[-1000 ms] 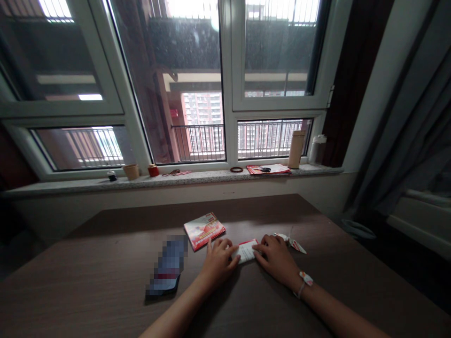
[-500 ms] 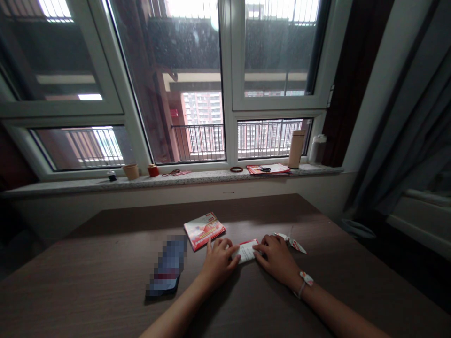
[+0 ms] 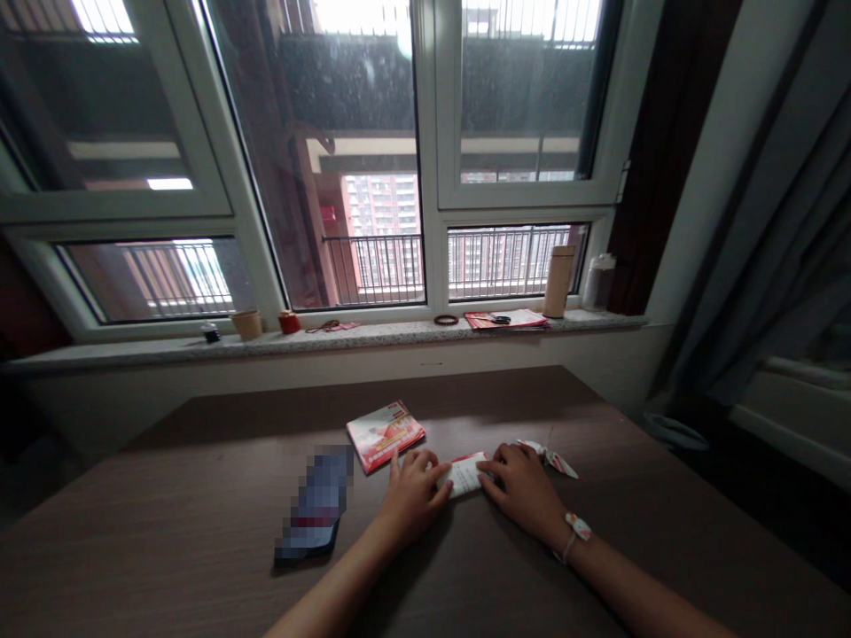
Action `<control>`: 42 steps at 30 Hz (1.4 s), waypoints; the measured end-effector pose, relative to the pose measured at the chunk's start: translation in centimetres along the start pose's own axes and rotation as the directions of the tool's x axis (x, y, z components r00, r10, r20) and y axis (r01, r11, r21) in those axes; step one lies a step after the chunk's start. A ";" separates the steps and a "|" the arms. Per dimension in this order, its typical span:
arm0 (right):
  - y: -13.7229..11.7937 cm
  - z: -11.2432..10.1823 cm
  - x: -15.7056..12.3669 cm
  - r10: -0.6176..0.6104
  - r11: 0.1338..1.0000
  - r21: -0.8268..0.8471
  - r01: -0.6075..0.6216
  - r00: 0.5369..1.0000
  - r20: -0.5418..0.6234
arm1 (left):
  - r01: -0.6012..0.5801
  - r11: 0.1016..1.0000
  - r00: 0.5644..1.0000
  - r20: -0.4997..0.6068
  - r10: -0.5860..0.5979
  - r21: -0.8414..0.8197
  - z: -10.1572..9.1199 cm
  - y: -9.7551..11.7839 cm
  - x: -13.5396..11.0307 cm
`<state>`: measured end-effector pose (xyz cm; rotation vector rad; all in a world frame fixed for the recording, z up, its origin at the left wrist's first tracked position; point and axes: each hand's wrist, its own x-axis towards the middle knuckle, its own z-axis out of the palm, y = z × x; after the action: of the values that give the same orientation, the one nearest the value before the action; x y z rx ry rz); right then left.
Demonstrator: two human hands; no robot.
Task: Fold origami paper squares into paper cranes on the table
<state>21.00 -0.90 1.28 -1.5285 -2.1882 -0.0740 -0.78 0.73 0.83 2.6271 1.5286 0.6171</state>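
A folded piece of white printed paper (image 3: 467, 475) with a red edge lies on the table between my hands. My left hand (image 3: 416, 487) holds its left end, thumb and fingers curled down over it. On the right end, my right hand (image 3: 522, 486) presses with its thumb and bent fingers. Parts of the paper under both hands are hidden. Just beyond my right hand is a small white and red folded paper piece (image 3: 562, 464). A stack of red and white printed leaflets (image 3: 386, 434) sits beyond my left hand. My right wrist wears a band with a paper ornament (image 3: 578, 525).
A phone (image 3: 316, 505), blurred out, lies left of my left arm on the brown table (image 3: 199, 532). Along the windowsill (image 3: 392, 335) stand a paper cup (image 3: 247, 324), a red spool-like item (image 3: 289, 322), scissors (image 3: 500, 319) on papers, a tan flask (image 3: 559, 282) and a pale bottle (image 3: 600, 282).
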 end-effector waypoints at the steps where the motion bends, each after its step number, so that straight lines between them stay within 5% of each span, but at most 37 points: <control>1: 0.0 0.1 0.0 0.001 1.000 -0.002 -0.001 1.000 -0.002 | 0.000 1.000 1.000 0.001 0.000 -0.004 0.0 0.0 0.0; 42: -0.4 0.2 -0.2 0.017 0.996 -0.093 -0.014 0.999 0.029 | 0.034 0.999 0.999 -0.008 -0.034 0.017 0.0 0.3 0.1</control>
<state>20.64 -1.10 1.11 -1.6069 -2.2239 -0.1502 -0.53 0.66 0.87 2.6087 1.5842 0.6144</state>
